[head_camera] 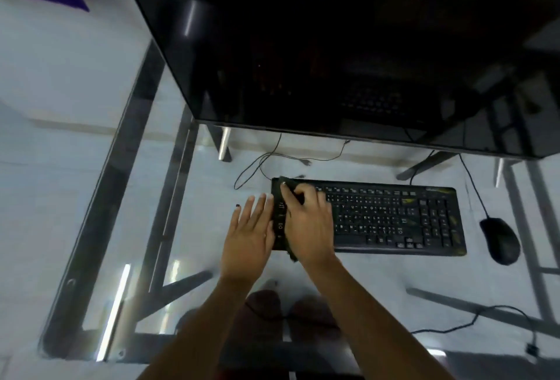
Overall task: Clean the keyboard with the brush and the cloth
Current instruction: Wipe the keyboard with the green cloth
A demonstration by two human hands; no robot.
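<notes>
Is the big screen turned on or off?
Off, it seems. The monitor is all dark and only mirrors the keyboard below it, with no picture or glow showing.

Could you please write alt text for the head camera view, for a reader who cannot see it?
The right hand presses a dark cloth onto the left end of a black keyboard on a glass desk, while the left hand lies flat beside it. A mouse sits right of the keyboard.

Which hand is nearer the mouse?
Right. The right hand presses the cloth on the left end of the keyboard, with most of the keyboard between it and the mouse. The left hand lies flat beside the keyboard's left edge, farther away.
</notes>
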